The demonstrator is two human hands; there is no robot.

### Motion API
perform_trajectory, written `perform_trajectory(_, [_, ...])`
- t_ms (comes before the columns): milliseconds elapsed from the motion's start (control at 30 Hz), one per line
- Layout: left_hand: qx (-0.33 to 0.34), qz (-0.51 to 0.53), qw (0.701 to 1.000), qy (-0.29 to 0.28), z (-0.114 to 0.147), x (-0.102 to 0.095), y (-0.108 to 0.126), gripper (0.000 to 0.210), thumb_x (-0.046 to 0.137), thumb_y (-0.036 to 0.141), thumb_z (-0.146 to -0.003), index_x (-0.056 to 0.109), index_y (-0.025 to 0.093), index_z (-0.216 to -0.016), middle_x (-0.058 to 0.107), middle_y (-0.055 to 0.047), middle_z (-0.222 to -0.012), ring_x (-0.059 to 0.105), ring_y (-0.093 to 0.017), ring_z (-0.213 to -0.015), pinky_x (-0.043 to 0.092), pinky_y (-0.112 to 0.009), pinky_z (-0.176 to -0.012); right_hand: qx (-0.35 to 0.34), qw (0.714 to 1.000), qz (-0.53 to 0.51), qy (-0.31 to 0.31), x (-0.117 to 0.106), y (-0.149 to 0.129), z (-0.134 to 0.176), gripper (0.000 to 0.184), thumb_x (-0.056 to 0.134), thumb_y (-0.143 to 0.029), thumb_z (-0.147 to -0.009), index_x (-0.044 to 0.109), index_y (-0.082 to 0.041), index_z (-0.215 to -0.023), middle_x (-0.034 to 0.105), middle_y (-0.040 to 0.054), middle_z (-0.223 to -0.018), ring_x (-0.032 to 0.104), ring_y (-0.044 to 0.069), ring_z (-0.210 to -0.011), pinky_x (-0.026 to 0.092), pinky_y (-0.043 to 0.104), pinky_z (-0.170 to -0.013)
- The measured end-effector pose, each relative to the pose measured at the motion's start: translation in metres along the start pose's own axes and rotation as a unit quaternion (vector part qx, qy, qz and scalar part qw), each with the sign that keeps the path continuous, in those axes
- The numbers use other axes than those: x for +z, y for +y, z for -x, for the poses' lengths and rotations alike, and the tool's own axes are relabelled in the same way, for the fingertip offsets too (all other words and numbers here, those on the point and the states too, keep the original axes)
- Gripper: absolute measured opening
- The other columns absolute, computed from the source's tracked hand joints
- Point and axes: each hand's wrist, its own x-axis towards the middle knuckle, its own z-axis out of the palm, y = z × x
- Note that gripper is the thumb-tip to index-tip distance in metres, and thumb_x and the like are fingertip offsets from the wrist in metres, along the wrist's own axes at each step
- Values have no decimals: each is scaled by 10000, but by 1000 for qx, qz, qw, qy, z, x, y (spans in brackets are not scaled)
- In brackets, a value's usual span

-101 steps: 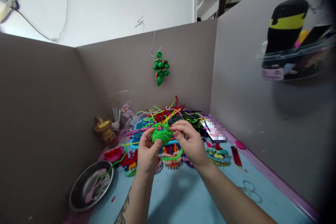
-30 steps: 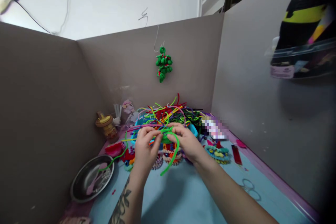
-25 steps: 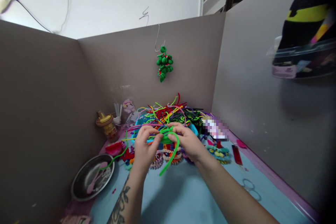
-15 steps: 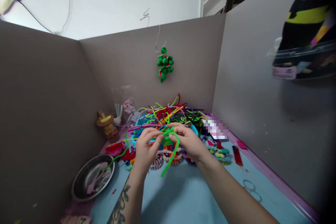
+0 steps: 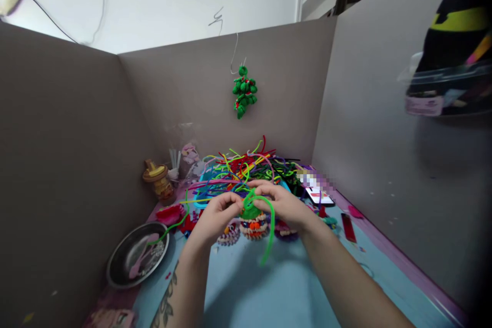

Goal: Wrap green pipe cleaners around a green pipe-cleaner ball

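Between my two hands is a bright green pipe cleaner [image 5: 272, 230], coiled into loops at its upper part, with one long end curving down over the table. My left hand [image 5: 221, 215] pinches the left side of the coil with thumb and forefinger. My right hand [image 5: 282, 206] is closed on its right side, the fingers bent over the loops. Just below the coil, a round craft piece [image 5: 254, 229] of orange and cream pipe cleaners sits on the blue mat [image 5: 246, 287]. Whether the coil touches it I cannot tell.
Behind my hands, a blue tray [image 5: 200, 200] overflows with coloured pipe cleaners [image 5: 246, 164]. At left stand a steel bowl [image 5: 115, 271] with a pink spoon and a lidded jar [image 5: 161, 184]. A phone [image 5: 319, 195] lies at right. A green ornament [image 5: 245, 92] hangs on the grey partition.
The green coil has turned between my fingers, and its loose end has swung to the right. Both hands have shifted slightly right, and the view has moved a little.
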Motion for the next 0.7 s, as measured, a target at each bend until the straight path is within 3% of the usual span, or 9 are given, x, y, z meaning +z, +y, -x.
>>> perform_trajectory(100, [25,6,997,72,-3,1,-2,253,649,390,-735,559,157,-690,457,34,-637,380,-93,-593,308,-212,-569,-2,997,-44,61,0,1,-1,333,708,-472,-685,644,-190,-850,520,106,-1262,542,259,-1114,426,400,-922])
perform_trajectory(200, [47,-6,993,105,-5,1,-5,251,640,395,-743,559,162,-701,481,30,-660,402,-98,-609,325,-215,-585,-24,993,-42,103,1,5,-2,341,706,-449,-701,614,-208,-925,561,84,-1181,574,234,-1022,470,374,-844])
perform_trajectory(300, [69,-51,992,97,-6,2,-9,238,612,389,-781,569,163,-725,498,18,-683,420,-105,-629,334,-219,-591,-98,986,14,133,2,9,-2,285,694,-390,-738,626,-229,-964,572,60,-1078,566,217,-1002,480,352,-828])
perform_trajectory(400, [85,-88,989,84,-4,3,-10,228,578,381,-816,576,163,-747,507,9,-696,433,-110,-638,340,-220,-585,-162,970,82,164,2,9,-2,146,670,-344,-770,666,-216,-842,559,57,-987,557,207,-974,462,353,-868])
perform_trajectory(500, [94,-102,988,72,-3,4,-10,197,571,351,-828,579,165,-761,524,3,-712,448,-110,-639,349,-216,-574,-182,958,126,184,4,6,0,102,633,-299,-798,651,-208,-757,557,58,-942,558,205,-942,451,358,-874])
perform_trajectory(700, [126,-148,977,89,-2,4,-5,178,546,320,-845,568,171,-750,569,-8,-753,514,-128,-689,395,-230,-622,-194,942,168,217,3,8,-1,99,600,-280,-823,636,-211,-762,576,75,-1008,564,221,-987,449,370,-882])
